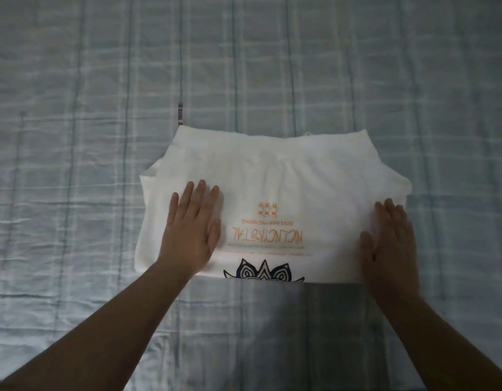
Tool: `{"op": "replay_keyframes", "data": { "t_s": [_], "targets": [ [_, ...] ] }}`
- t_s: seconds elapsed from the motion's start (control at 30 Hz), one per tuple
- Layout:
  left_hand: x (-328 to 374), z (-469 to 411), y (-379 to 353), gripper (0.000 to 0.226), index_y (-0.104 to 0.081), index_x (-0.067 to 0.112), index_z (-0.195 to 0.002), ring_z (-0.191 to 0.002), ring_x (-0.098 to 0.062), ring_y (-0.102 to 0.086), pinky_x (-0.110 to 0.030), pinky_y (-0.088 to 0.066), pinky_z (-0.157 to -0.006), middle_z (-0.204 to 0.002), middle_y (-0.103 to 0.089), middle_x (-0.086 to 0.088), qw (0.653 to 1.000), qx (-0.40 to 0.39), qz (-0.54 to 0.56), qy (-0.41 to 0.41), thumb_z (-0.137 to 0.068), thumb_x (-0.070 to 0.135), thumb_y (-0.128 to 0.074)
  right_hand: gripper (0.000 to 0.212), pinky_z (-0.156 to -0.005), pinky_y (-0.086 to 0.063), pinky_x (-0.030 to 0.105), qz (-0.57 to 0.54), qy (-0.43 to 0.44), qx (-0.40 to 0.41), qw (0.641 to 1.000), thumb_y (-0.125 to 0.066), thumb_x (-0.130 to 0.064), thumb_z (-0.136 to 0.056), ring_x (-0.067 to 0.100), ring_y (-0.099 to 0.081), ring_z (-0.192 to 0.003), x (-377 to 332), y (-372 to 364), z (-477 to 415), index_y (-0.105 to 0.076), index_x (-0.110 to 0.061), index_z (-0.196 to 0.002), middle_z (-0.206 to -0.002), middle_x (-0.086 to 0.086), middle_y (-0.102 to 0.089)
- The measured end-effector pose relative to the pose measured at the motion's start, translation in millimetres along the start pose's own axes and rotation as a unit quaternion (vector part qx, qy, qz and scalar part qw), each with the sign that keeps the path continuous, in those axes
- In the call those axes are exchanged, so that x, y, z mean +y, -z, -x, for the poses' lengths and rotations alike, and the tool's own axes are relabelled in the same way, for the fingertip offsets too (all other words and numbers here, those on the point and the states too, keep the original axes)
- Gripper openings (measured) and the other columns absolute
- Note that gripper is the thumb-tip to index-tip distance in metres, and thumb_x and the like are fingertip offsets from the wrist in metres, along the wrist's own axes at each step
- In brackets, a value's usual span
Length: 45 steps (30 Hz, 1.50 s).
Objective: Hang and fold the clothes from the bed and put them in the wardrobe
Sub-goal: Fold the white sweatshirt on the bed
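A white T-shirt (275, 179) lies folded into a wide rectangle on the bed. Its orange lettering and a dark flower-like print face up, upside down to me. My left hand (192, 230) presses flat on the shirt's left part, fingers straight and spread. My right hand (390, 241) lies flat along the shirt's right edge, fingers straight. Neither hand holds anything.
The bed is covered with a grey-blue checked sheet (103, 108), which fills the whole view. A thin dark strip with white letters (180, 114) lies on the sheet just beyond the shirt's far left corner.
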<state>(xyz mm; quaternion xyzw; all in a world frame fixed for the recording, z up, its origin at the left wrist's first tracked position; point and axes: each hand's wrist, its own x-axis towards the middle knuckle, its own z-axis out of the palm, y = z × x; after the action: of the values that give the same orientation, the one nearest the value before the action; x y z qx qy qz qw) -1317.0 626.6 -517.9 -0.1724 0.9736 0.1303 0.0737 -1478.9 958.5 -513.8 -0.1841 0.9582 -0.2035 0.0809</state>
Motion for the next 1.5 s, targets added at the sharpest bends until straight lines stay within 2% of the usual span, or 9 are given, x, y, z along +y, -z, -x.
{"op": "replay_keyframes", "data": {
  "t_s": [0.13,0.3,0.47,0.63,0.8,1.07,1.23,1.4,1.5],
  "targets": [
    [74,-40,6,0.056,-0.041,0.010,-0.151,-0.150,-0.032,-0.024,-0.051,-0.018,-0.122,-0.157,-0.038,-0.013,0.995,0.000,0.027,-0.091,-0.102,0.036,-0.028,0.056,-0.115,-0.027,0.038,-0.081,-0.096,0.045,0.991,-0.052,-0.016,-0.088,0.038,-0.040,-0.134,1,8,30,-0.045,0.001,-0.141,-0.144,0.022,-0.046],
    [175,-91,-6,0.041,-0.061,0.002,-0.129,-0.123,-0.036,-0.053,-0.046,-0.039,-0.110,-0.128,-0.062,-0.017,0.981,0.033,0.091,-0.168,-0.097,0.024,-0.049,0.045,-0.097,-0.045,0.054,-0.179,-0.262,0.045,0.947,-0.068,-0.002,-0.082,0.038,-0.055,-0.109,11,11,42,-0.054,0.000,-0.125,-0.118,0.019,-0.058],
    [262,-136,-14,0.026,-0.055,0.008,-0.116,-0.098,-0.029,-0.055,-0.041,-0.048,-0.079,-0.106,-0.053,-0.010,0.980,-0.037,0.167,-0.100,-0.097,0.026,-0.053,0.034,-0.090,-0.050,0.046,-0.235,-0.335,-0.011,0.912,-0.070,-0.027,-0.086,0.029,-0.060,-0.100,17,14,43,-0.060,-0.009,-0.113,-0.105,0.009,-0.064],
    [315,-165,-35,0.065,-0.043,0.011,-0.125,-0.097,-0.031,-0.060,-0.037,-0.038,-0.068,-0.108,-0.055,-0.009,0.993,-0.078,0.094,-0.004,-0.091,0.066,-0.049,0.022,-0.072,-0.043,0.028,-0.292,-0.419,-0.076,0.856,-0.069,-0.037,-0.086,0.020,-0.064,-0.089,26,22,33,-0.058,-0.022,-0.098,-0.087,-0.007,-0.063],
    [345,-169,-54,0.083,-0.039,0.013,-0.128,-0.105,-0.033,-0.059,-0.039,-0.034,-0.070,-0.119,-0.051,-0.011,0.994,-0.101,0.006,0.030,-0.078,0.077,-0.057,0.024,-0.068,-0.039,0.029,-0.265,-0.392,-0.128,0.872,-0.066,-0.043,-0.085,0.019,-0.060,-0.078,36,24,30,-0.059,-0.020,-0.084,-0.082,-0.003,-0.064],
    [346,-167,-35,0.034,-0.041,0.009,-0.124,-0.108,-0.032,-0.062,-0.037,-0.040,-0.074,-0.122,-0.054,-0.011,0.994,-0.108,0.029,0.014,-0.092,0.015,-0.052,0.029,-0.055,-0.037,0.029,-0.317,-0.365,-0.071,0.873,-0.074,-0.032,-0.080,0.007,-0.054,-0.066,25,19,40,-0.047,-0.021,-0.080,-0.074,-0.005,-0.056],
    [316,-157,0,0.027,-0.048,0.001,-0.120,-0.099,-0.030,-0.062,-0.031,-0.043,-0.079,-0.109,-0.062,-0.016,0.985,-0.077,0.157,-0.008,-0.094,0.008,-0.052,0.046,-0.056,-0.044,0.010,-0.408,-0.340,-0.023,0.847,-0.078,-0.014,-0.079,-0.006,-0.061,-0.077,-4,19,48,-0.046,-0.029,-0.108,-0.095,-0.012,-0.060],
    [249,-137,39,0.044,-0.051,0.009,-0.133,-0.078,-0.020,-0.057,-0.020,-0.030,-0.064,-0.087,-0.060,-0.006,0.950,-0.030,0.312,0.002,-0.090,0.000,-0.050,0.061,-0.083,-0.053,0.033,-0.384,-0.247,-0.057,0.888,-0.079,-0.026,-0.078,0.006,-0.065,-0.100,-61,19,54,-0.047,-0.039,-0.129,-0.112,-0.017,-0.066],
    [193,-122,61,0.059,-0.054,0.023,-0.138,-0.069,0.000,-0.057,-0.007,-0.036,-0.062,-0.087,-0.058,0.014,0.928,-0.014,0.372,-0.008,-0.088,-0.007,-0.043,0.075,-0.092,-0.047,0.027,-0.357,-0.187,-0.042,0.914,-0.079,-0.011,-0.079,0.011,-0.061,-0.113,-103,6,57,-0.044,-0.027,-0.143,-0.132,-0.009,-0.060]
  ]
}}
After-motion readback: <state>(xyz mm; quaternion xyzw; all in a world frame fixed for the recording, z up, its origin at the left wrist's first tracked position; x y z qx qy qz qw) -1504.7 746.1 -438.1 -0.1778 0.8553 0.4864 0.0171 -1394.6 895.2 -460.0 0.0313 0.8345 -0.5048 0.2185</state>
